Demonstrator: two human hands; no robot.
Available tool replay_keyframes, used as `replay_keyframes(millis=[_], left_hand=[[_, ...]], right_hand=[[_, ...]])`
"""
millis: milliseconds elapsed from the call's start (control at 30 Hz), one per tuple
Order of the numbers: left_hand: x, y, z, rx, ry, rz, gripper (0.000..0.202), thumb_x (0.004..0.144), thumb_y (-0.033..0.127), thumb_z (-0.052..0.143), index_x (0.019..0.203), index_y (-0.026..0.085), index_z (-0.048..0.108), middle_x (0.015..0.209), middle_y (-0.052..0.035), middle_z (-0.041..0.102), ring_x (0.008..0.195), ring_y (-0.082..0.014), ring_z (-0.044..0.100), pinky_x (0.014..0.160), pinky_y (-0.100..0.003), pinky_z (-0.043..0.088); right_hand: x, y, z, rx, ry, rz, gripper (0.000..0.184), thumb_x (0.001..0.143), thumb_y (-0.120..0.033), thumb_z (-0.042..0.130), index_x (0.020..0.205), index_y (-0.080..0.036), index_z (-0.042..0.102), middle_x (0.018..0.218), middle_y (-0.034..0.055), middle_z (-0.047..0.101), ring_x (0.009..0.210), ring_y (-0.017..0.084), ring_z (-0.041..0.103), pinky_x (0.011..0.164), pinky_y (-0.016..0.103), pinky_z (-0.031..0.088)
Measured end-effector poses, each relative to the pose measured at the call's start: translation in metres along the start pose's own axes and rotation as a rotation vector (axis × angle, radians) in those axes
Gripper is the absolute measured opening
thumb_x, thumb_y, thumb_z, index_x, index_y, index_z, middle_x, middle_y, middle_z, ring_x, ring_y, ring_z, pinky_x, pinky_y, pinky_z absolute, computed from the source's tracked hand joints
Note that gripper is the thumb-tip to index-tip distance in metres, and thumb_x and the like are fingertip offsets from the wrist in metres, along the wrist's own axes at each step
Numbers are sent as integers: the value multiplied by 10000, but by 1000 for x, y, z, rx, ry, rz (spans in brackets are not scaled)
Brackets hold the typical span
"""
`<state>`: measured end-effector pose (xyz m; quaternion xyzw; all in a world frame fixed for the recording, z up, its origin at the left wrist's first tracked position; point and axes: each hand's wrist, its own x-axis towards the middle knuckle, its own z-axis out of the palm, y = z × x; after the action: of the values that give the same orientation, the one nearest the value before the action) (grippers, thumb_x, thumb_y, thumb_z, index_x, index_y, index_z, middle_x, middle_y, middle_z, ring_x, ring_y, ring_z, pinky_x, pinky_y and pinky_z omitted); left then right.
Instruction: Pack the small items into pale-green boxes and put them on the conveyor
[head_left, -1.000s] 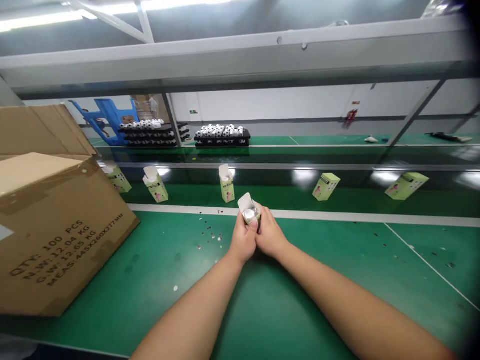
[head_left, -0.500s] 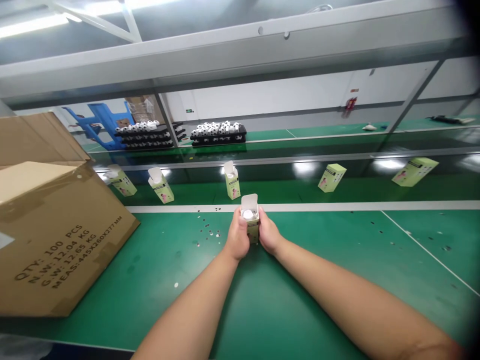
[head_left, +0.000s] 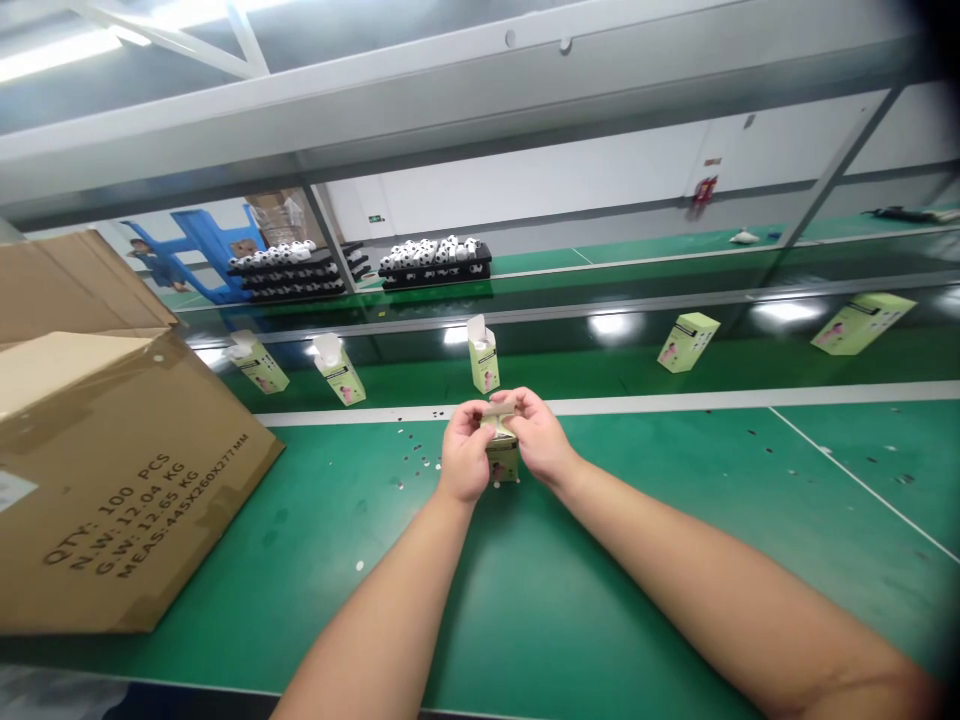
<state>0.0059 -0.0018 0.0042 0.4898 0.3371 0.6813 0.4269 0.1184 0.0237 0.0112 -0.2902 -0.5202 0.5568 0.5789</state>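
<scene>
A small light-green carton (head_left: pixel 503 462) stands upright on the green table between my two hands. My left hand (head_left: pixel 466 452) grips its top left side, with the thumb at the opening and the fingers behind the lid flap. On the other side, my right hand (head_left: pixel 541 437) pinches the flap's right edge, its thumb over the top. The flap is bent partly forward over the opening. What lies inside the carton is hidden by the thumbs and flap. Just behind my hands, an open carton (head_left: pixel 484 362) stands on the conveyor belt with its flap up.
A large brown cardboard box (head_left: pixel 142 480) stands at left, flaps open. More cartons sit on the belt (head_left: pixel 585 375): two open ones at left, two closed at right. Small dark and white bits (head_left: pixel 409 450) lie scattered. Trays of black-and-white pieces (head_left: pixel 431 262) stand beyond; a person (head_left: pixel 154 262) is behind.
My hands have moved from the carton's sides up to its top, and the flap has tilted from upright towards the opening. The cartons on the belt have shifted slightly right.
</scene>
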Motion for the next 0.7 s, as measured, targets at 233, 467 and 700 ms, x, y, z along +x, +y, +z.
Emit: replay_keyframes(millis=[233,467,700], left_hand=[[0,2,-18,352,-122,292,361,905,453,443,875,182,680,1054,-104,666,1029,-254,611,950,-425,448],[0,4,-18,542,-148,310,186,832,347,636,959,212,656,1123,-102,659,1055,-243,615,954,-415,464],[1,6,-13,496,-116,281,187,898,361,558,915,205,660,1051,-83,675,991,-218,631,915,-379,476]], right_hand=[[-8,-4,-39,-677,-197,-568,237,864,-234,487,1020,-233,666,1122,74,626,1066,236,584,959,455,469],[-9,-9,-42,-769,-206,-601,242,864,-271,569,1089,-221,640,1199,94,618,1115,235,586,986,445,478],[-10,-20,-31,-824,-145,-546,185,903,-316,549,1016,-239,674,996,56,686,943,206,636,858,376,529]])
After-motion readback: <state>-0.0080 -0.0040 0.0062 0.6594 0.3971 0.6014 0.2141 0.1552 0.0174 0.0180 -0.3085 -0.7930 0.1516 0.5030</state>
